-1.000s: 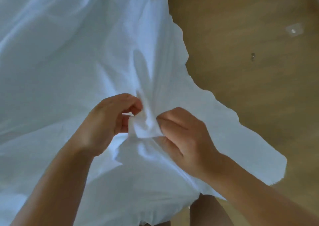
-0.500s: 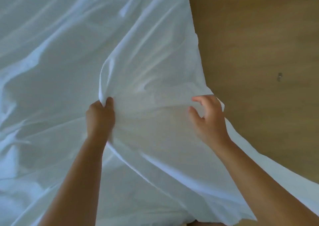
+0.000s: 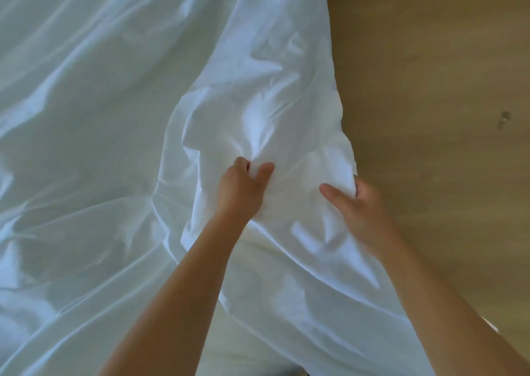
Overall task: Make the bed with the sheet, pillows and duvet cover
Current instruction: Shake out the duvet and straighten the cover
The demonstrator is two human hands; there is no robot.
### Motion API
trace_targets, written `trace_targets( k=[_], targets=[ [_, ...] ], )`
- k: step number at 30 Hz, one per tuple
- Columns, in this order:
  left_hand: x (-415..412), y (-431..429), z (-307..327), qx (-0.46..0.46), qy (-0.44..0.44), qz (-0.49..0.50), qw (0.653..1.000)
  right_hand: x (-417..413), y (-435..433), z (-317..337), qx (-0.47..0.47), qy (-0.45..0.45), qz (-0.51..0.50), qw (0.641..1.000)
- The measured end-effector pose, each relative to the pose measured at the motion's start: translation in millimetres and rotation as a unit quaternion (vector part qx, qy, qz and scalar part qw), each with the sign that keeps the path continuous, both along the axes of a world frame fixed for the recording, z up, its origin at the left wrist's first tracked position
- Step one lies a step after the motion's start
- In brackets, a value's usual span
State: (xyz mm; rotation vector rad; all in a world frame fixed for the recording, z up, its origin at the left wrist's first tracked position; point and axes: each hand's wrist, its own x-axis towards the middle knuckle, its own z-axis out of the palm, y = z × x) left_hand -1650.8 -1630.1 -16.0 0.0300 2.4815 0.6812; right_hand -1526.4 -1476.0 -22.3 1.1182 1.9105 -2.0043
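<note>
Both hands have moved apart: left hand (image 3: pixel 243 186) bunches the white sheet (image 3: pixel 258 94), right hand (image 3: pixel 358 200) grips its edge, ready for spreading.

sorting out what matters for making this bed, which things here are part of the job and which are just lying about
Part of the job:
white sheet, bunched and creased
left hand, pinching a fold of it
right hand, gripping its edge

Just lying about:
small dark speck on the wooden floor; too small to identify
</note>
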Motion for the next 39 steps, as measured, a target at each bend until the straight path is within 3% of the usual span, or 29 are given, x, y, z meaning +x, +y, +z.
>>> trace_targets(
  k=[6, 9, 11, 13, 15, 17, 19, 22, 24, 26, 28, 31, 33, 35, 37, 39],
  targets=[
    [-17, 2, 32, 0.127, 0.173, -0.016, 0.977, 4, 0, 18, -0.025, -0.001, 0.023, 0.999],
    [-49, -31, 50, 0.201, 0.217, 0.114, 0.948, 2, -9, 21, -0.025, 0.004, 0.063, 0.998],
    [-72, -64, 51, 0.213, 0.251, 0.216, 0.919, -3, -20, 18, 0.041, 0.005, 0.142, 0.989],
    [-82, -92, 40, 0.166, 0.263, 0.278, 0.909, -9, -34, 8, 0.176, -0.049, 0.261, 0.948],
    [-77, -108, 15, 0.076, 0.230, 0.280, 0.929, -11, -47, -1, 0.288, -0.105, 0.323, 0.895],
    [-64, -112, -10, -0.042, 0.181, 0.232, 0.955, -10, -57, -8, 0.327, -0.106, 0.302, 0.889],
    [-56, -108, -24, -0.113, 0.155, 0.182, 0.964, -5, -63, -12, 0.302, -0.082, 0.286, 0.906],
    [-61, -98, -25, -0.134, 0.161, 0.159, 0.965, 4, -77, -19, 0.331, -0.057, 0.345, 0.877],
    [-60, -90, -20, -0.132, 0.165, 0.120, 0.970, 6, -85, -26, 0.390, -0.061, 0.351, 0.849],
    [-47, -78, -15, -0.116, 0.158, 0.075, 0.978, 2, -87, -32, 0.410, -0.088, 0.336, 0.844],
    [-22, -63, -13, -0.083, 0.117, 0.030, 0.989, -6, -85, -38, 0.378, -0.098, 0.323, 0.862],
    [8, -43, -6, -0.014, 0.020, 0.052, 0.998, -14, -71, -31, 0.274, -0.038, 0.222, 0.935],
    [14, -26, 2, 0.063, 0.025, 0.104, 0.992, -10, -45, -17, 0.187, 0.008, 0.143, 0.972],
    [24, 5, 10, 0.179, 0.059, 0.093, 0.978, 15, -11, 1, 0.094, 0.034, 0.077, 0.992],
    [47, 46, 13, 0.270, 0.065, -0.009, 0.961, 52, 17, 13, 0.019, 0.029, 0.025, 0.999],
    [78, 81, -7, 0.226, 0.073, -0.171, 0.956, 88, 30, -3, 0.006, -0.029, -0.039, 0.999]
  ],
)
